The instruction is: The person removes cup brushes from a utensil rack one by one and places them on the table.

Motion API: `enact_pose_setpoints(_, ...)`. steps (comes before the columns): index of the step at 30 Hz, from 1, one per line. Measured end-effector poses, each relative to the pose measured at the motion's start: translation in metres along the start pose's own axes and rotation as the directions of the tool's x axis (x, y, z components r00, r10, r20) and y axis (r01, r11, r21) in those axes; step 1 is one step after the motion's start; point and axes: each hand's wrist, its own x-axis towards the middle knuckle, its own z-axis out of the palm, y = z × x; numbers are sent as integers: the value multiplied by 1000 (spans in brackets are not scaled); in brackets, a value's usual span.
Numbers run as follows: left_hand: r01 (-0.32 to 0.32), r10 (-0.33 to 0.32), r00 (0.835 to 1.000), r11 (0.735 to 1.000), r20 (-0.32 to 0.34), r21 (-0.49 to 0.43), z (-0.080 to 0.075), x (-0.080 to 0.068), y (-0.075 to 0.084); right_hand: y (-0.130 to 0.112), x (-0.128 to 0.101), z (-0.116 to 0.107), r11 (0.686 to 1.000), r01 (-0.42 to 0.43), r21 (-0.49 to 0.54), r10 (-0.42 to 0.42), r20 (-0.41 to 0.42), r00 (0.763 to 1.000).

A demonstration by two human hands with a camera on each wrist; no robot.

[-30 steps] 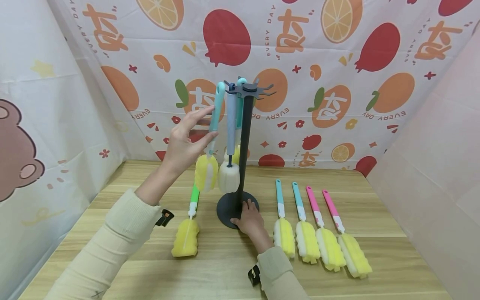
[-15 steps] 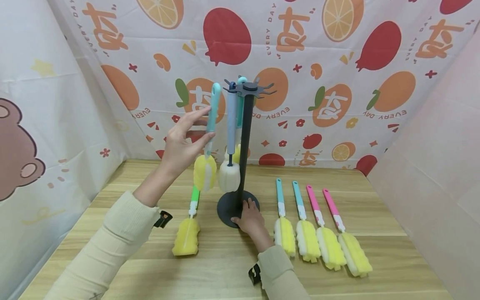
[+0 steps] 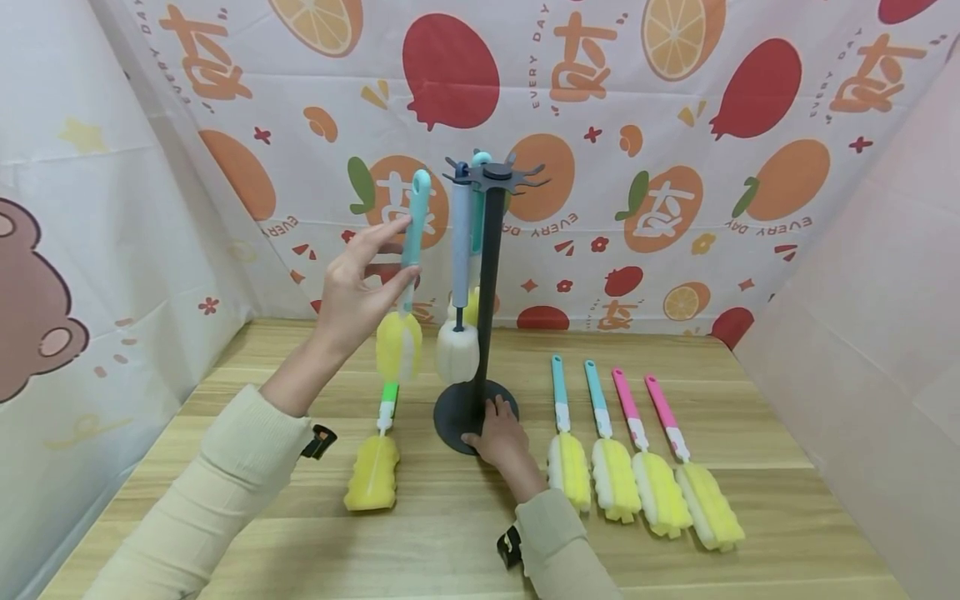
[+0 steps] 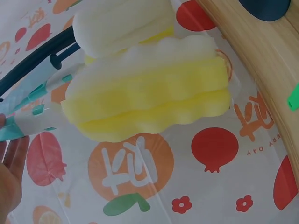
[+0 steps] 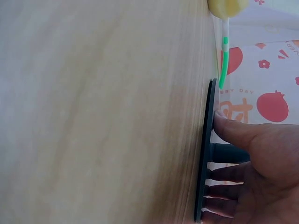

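My left hand point(image 3: 358, 287) pinches the teal handle of a sponge brush point(image 3: 408, 242), held upright in the air to the left of the black rack point(image 3: 487, 275); its yellow sponge head point(image 4: 149, 95) hangs below the fingers. The brush's loop is clear of the rack's top hooks point(image 3: 495, 176). A grey-handled brush with a white sponge point(image 3: 458, 350) and another teal one behind it hang on the rack. My right hand point(image 3: 501, 433) lies flat on the rack's round base point(image 5: 205, 154), fingers straight.
A green-handled yellow sponge brush point(image 3: 375, 462) lies on the wooden table point(image 3: 225, 533) left of the base. Two teal and two pink brushes point(image 3: 637, 467) lie in a row to the right. Printed cloth walls enclose the table on three sides.
My left hand has drawn the teal-handled brush leftward, away from the rack's hooks. The right hand has stayed on the base.
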Motion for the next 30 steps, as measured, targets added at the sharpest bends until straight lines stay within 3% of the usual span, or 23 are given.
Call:
enact_pose_setpoints(8, 61, -62, 998, 993, 3, 102, -5, -7, -4, 0, 0, -1, 1000, 6, 2, -6, -2, 1000)
enact_pose_setpoints(15, 125, -123, 992, 983, -19, 131, -10, -15, -10, -1, 0, -1, 1000, -7, 0, 7, 12, 1000)
enact_pose_setpoints(23, 151, -145, 988, 972, -46, 181, -15, -22, -15, 0, 0, -1, 1000, -1, -5, 1, 6, 1000)
enact_pose_setpoints(30, 166, -166, 986, 957, -20, 239, -20, -29, -19, 0, -1, -1, 1000, 1, -4, -1, 5, 1000)
